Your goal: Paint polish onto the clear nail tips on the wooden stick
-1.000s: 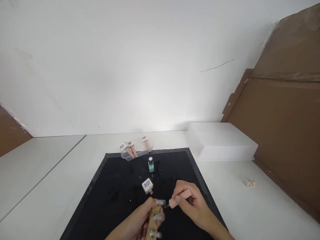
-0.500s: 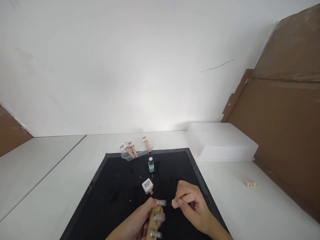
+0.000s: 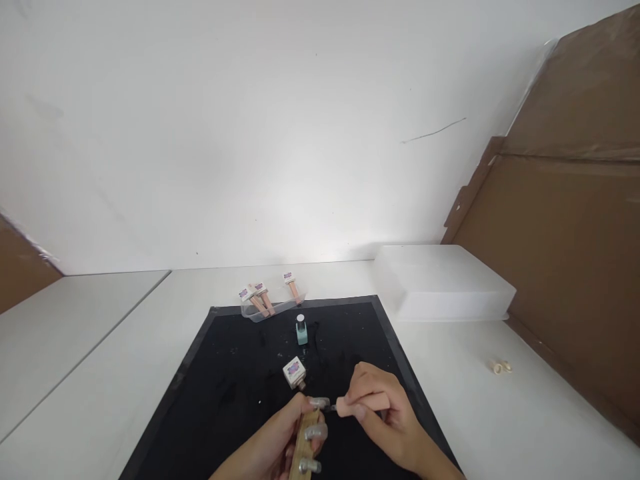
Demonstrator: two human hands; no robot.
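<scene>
My left hand (image 3: 280,430) is closed around a wooden nail stand (image 3: 301,448), a light bar with clear false nails sticking out to its right. Its thumb rests by the topmost false nail (image 3: 319,403). In my right hand (image 3: 383,413) a nail polish brush with a long pink cap (image 3: 346,406) is pinched. The brush's dark tip points left and reaches the end of that top nail; whether it touches is too small to tell. Just beyond, a white square polish bottle (image 3: 294,371) with a purple label lies on the mat, its neck toward me.
A teal polish bottle (image 3: 301,333) stands on the black mat (image 3: 225,373). Behind it, a clear tray (image 3: 257,316) holds 3 pink-capped bottles. At the right are an upturned white bin (image 3: 445,287), small cream-coloured pieces (image 3: 500,367) and a brown cardboard panel (image 3: 560,267).
My right hand has shifted the brush slightly left, closing the gap to the top false nail. My left hand still holds the stand, nearly in place.
</scene>
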